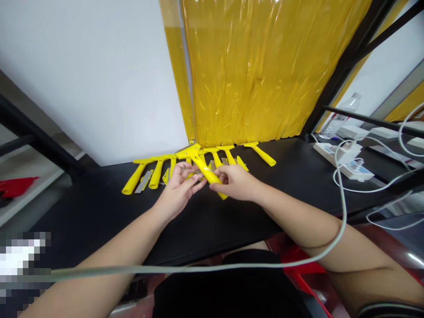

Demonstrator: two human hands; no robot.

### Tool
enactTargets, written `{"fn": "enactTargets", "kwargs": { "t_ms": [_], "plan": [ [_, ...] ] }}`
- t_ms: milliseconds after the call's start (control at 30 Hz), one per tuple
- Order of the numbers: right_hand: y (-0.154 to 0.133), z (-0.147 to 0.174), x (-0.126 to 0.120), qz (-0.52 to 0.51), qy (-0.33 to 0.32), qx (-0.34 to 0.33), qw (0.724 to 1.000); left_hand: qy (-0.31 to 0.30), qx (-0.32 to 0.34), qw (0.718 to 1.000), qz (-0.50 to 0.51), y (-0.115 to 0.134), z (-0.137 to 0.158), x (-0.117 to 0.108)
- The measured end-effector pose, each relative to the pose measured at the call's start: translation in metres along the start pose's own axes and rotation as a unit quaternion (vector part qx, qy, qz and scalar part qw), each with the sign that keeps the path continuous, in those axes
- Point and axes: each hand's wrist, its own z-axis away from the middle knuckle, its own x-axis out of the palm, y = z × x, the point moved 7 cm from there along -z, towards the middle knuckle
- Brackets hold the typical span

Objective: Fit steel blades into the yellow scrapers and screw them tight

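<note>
While the right hand [238,182] grips the yellow tool [202,169], the left hand's [178,191] hold is unclear

From my end: right hand is closed around the handle near its tail, thumb on the near side. Left hand is half curled just beside the handle; its fingers partly overlap other parts, so I can't tell whether they touch the tool or pinch something small.

Risks, my read:
- Single-ended grip. The wide head sits well out from the right hand, so an off-centre push from the left could make the tool pivot or slip.
- Crowding. A row of yellow tools [132,180] lies just beyond both hands; a swing of the held one could knock it out of line.
- Metal strip [143,182], left of the left hand: could nick a finger if the edge is sharp. Can't confirm from here.
- Pale cable [343,203] crosses both forearms [298,212] in my view; lifting the arms might snag it.

Position: the yellow tool is between the hands, slanted, head beyond the left fingers, handle tail poking out by the right thumb. Looks raised off the tabletop [198,234], but the head overlaps the row, so clearance is hard to judge. One lone yellow tool [265,156] lies beyond the right hand, off to its right.
</note>
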Motion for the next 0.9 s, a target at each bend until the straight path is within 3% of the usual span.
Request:
{"fn": "enactTargets", "kwargs": {
  "t_ms": [100,200,333,533,900],
  "plan": [
    [0.034,-0.002,-0.043,0.029,0.058,0.068,0.996,-0.026,-0.013,0.999,-0.033,-0.003,0.001,0.001],
    [0.081,-0.005,-0.078,0.054,0.069,0.167,0.982,-0.037,-0.011,0.997,-0.066,-0.004,0.001,-0.001],
    [0.129,-0.008,-0.109,0.072,0.140,0.227,0.961,-0.042,-0.005,0.995,-0.092,-0.005,-0.001,-0.004],
    [0.162,-0.014,-0.109,0.101,0.157,0.266,0.946,-0.054,0.012,0.987,-0.149,-0.002,-0.001,-0.006],
    [0.161,-0.026,-0.099,0.205,0.119,0.305,0.922,-0.072,0.019,0.978,-0.195,-0.002,0.001,-0.004]
  ]
}}
